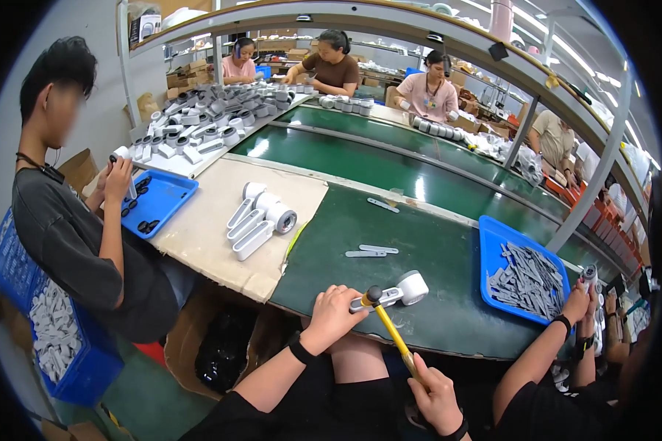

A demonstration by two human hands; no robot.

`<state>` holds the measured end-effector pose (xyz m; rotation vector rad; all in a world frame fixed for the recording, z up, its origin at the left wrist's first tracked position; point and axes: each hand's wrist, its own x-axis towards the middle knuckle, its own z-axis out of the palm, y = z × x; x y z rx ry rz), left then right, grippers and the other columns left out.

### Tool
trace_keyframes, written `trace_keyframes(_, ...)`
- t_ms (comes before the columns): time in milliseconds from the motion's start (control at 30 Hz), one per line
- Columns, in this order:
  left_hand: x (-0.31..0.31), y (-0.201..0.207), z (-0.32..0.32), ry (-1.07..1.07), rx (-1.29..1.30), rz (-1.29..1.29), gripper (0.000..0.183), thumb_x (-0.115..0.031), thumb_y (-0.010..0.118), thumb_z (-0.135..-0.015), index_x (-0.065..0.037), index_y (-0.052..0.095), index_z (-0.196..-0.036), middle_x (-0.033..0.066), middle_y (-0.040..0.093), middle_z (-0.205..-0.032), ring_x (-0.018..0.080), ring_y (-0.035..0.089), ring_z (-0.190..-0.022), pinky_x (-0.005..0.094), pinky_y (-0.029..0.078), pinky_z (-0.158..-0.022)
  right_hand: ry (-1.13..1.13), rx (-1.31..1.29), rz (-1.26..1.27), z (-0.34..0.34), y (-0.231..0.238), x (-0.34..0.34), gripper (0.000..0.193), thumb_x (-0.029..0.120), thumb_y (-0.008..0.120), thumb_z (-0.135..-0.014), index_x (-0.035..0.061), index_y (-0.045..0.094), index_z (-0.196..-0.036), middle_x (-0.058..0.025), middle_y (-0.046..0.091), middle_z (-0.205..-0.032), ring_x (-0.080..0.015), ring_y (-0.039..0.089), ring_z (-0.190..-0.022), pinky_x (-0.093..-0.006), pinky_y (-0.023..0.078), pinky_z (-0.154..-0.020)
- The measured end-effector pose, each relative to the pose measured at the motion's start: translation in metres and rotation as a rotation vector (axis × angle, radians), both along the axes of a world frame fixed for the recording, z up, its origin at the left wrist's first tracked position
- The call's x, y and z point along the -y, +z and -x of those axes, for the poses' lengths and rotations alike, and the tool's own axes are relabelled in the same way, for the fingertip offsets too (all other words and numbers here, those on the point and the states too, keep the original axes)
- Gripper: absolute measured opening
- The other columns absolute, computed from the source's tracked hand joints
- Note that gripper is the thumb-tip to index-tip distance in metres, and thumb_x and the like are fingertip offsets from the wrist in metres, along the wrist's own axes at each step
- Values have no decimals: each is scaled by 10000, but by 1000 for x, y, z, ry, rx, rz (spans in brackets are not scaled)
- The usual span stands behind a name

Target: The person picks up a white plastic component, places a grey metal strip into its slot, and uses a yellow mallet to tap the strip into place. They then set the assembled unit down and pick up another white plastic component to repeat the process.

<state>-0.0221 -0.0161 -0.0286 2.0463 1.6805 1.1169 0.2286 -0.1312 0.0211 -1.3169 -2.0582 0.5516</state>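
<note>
My left hand (pixel 332 316) is closed on the handle end of a white housing (pixel 413 287), which has a round head and a long grey-faced handle. The housing lies on the green table top (pixel 324 253) near its front edge. My right hand (pixel 435 397) grips a hammer (pixel 395 332) with a yellow shaft and a dark head. The hammer head sits over the housing's handle, close to my left fingers; whether it touches cannot be told. Beyond the housing lie several flat grey strips (pixel 379 248). Similar white housings (pixel 257 220) rest together on the cardboard to the left.
A blue tray (pixel 485 253) of grey strips stands on the right, beside a co-worker's hands. At left, a seated person works over another blue tray (pixel 187 192) with black parts. A green conveyor (pixel 390 162) runs behind the table. A large heap of housings (pixel 206 117) lies far left.
</note>
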Motion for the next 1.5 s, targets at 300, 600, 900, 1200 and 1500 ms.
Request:
trace_keyframes(300,-12,14,-26,-245,-93,-135,506,-63,658,-836,-88,553,-1331,126,578,-917,323,556,-911,399,467,-823,-85,-297,-144,-17,-36,13,579,-47,661,-813,-14,518,-1374,-66,592,-730,-106,562,-612,-249,451,-575)
trace_keyframes(600,-9,26,64,-36,-111,-231,443,9,611,-831,-68,626,-1267,186,648,-1000,349,579,-930,426,459,-865,-132,-437,75,-29,-49,34,552,49,706,-866,-2,514,-1382,-70,611,-790,-83,548,-624,-229,450,-592)
trace_keyframes(900,-37,-2,170,378,-224,-185,397,15,616,-837,-11,601,-1232,245,553,-1088,413,543,-1008,460,442,-883,-78,-475,140,-32,-57,32,577,70,665,-912,24,444,-1442,-44,589,-792,-69,522,-625,-228,452,-593)
trace_keyframes(1200,-57,-1,148,550,-472,-280,472,-7,671,-808,-7,545,-1264,224,523,-1108,404,512,-1086,470,420,-916,-89,-521,113,-24,-49,33,490,63,668,-893,-29,523,-1352,-211,660,-1194,-235,668,-1068,-309,502,-901)
trace_keyframes(1500,-11,8,24,102,-56,-285,165,-116,691,-862,-25,611,-750,117,573,-661,298,564,-598,395,440,-565,-36,-614,114,-17,-61,13,579,67,650,-925,51,431,-1462,-13,590,-808,-52,508,-605,-217,439,-559)
